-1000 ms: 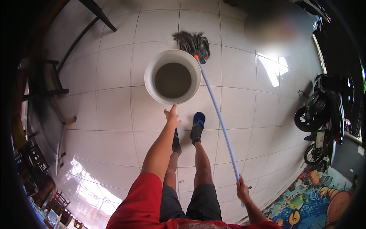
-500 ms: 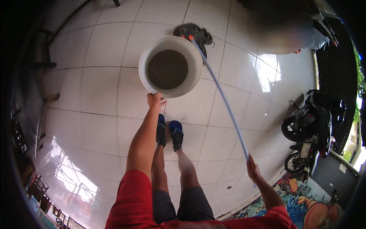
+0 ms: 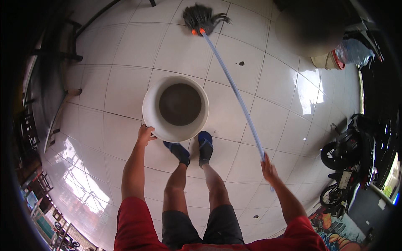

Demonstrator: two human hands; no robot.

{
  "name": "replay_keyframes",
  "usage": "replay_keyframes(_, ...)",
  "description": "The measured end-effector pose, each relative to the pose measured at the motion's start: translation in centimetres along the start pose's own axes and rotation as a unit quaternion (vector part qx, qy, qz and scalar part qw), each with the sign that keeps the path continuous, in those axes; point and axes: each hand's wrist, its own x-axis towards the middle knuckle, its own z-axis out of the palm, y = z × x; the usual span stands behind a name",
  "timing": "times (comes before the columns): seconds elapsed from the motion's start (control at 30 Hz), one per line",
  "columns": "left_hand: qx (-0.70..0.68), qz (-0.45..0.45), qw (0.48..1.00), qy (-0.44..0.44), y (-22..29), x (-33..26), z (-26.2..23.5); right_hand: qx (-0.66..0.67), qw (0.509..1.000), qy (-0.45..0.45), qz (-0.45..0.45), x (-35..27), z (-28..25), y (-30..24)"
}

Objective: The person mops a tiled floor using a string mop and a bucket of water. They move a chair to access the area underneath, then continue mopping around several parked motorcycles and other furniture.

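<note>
**Holding bucket and mop on wet white tiles**

Standing on glossy white floor tiles (image 3: 125,88), the person wears a red shirt, dark shorts and blue shoes (image 3: 192,148). Near right, a colourful floor mat (image 3: 341,228) lies by a parked motorcycle (image 3: 354,154).

At the left, the left hand (image 3: 145,134) has its fingers clenched on the near rim of a round white plastic bucket (image 3: 175,108), which sits just beyond the shoes and holds murky brown water. At the right, the right hand (image 3: 269,167) is wrapped around the near end of a thin pale blue mop handle (image 3: 234,90), which slants far and left past the bucket without touching it.

Open tile spreads on both sides of the bucket. Dark furniture legs (image 3: 63,54) edge the left. Far off, the stringy grey mop head (image 3: 203,17) rests on the tiles; far right stands a clear water jug (image 3: 354,50).
</note>
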Motion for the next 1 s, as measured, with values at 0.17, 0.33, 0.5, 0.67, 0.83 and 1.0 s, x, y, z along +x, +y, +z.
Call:
replay_keyframes(0.17, 0.019, -0.017, 0.999, 0.022, -4.2, -1.3, -7.3, -0.129, 0.982, 0.021, -0.133, -31.7, 1.5, 9.3)
replay_keyframes(0.33, 0.033, -0.009, 0.999, 0.014, -7.5, -3.4, -14.9, -0.166, 0.977, -0.115, 0.062, -40.1, 3.3, 0.4)
replay_keyframes(0.5, 0.076, 0.002, 0.996, 0.036, -9.8, -3.9, -23.8, -0.069, 0.993, 0.073, -0.062, -32.5, 8.9, -10.9)
replay_keyframes(0.67, 0.103, 0.032, 0.993, 0.054, -10.0, -3.9, -31.6, 0.046, 0.997, 0.003, 0.058, -5.5, 8.1, -28.6)
replay_keyframes(0.83, 0.044, 0.032, 0.995, 0.088, -15.0, -5.4, -41.5, 0.085, 0.993, -0.023, 0.074, 4.9, 8.8, -46.2)
replay_keyframes(1.0, -0.155, -0.046, 0.979, 0.126, -25.0, -8.7, -47.3, -0.017, 0.996, -0.06, 0.063, -7.0, 11.7, -40.1)
